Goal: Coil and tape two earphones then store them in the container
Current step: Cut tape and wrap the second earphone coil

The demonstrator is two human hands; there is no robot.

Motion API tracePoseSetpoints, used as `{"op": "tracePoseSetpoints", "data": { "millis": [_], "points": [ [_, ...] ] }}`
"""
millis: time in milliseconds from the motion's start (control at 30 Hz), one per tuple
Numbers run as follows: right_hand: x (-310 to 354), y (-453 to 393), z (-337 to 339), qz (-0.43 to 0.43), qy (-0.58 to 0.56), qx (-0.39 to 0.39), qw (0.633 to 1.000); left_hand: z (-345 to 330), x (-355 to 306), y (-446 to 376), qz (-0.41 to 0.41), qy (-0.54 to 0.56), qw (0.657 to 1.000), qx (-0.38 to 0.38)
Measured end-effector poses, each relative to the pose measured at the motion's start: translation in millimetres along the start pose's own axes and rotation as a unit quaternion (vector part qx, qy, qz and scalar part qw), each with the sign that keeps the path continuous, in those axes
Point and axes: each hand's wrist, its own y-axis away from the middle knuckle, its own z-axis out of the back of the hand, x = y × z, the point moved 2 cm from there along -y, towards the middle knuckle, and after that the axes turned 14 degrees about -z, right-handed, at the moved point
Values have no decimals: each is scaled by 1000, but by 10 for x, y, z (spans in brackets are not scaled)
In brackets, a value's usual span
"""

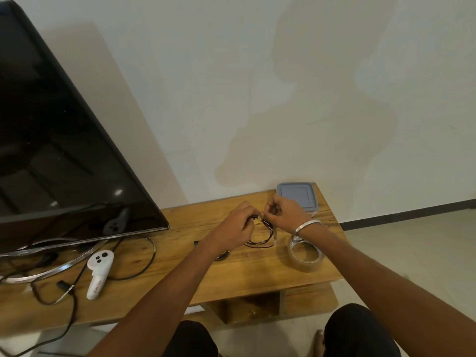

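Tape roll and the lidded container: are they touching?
Apart. The head view shows the tape roll near the table's front edge and the container by the wall, with bare wood and the right wrist between.

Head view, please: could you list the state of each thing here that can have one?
left hand: grips the coiled earphone
right hand: pinches at the coil's top
coiled earphone: held above the table, loop hanging
container: lid on, at the far table edge
tape roll: lying flat on the table, untouched
television: screen dark
white controller: lying on the table
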Motion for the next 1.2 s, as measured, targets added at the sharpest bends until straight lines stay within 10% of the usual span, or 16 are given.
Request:
{"op": "tracePoseSetpoints", "data": {
  "millis": [1200],
  "points": [
    [-67, 95, 59, -12, -6, 25, 1000, -43, -76, -54, 3, -9, 999, -43]
  ]
}}
